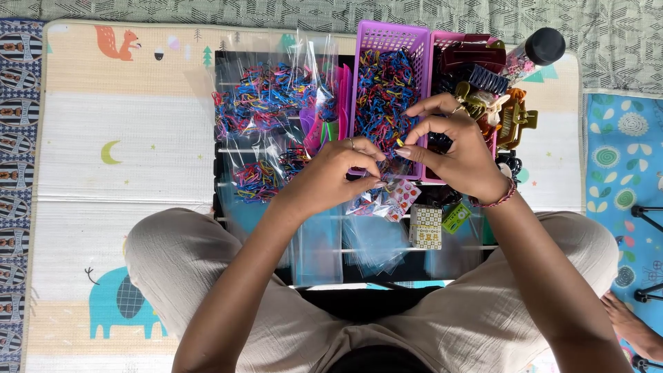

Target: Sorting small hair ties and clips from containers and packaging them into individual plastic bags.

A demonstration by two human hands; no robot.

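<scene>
Two bare hands meet above a black tray: the left hand and right hand both pinch a small clear plastic packet between their fingertips. Beyond, a purple plastic basket holds colourful small elastic bands, beside clear bags of bands.

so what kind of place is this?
Likely a home floor used for packing hair accessories: a children's play mat, a purple basket of small elastic bands, and filled clear bags. The person sits cross-legged.
</scene>
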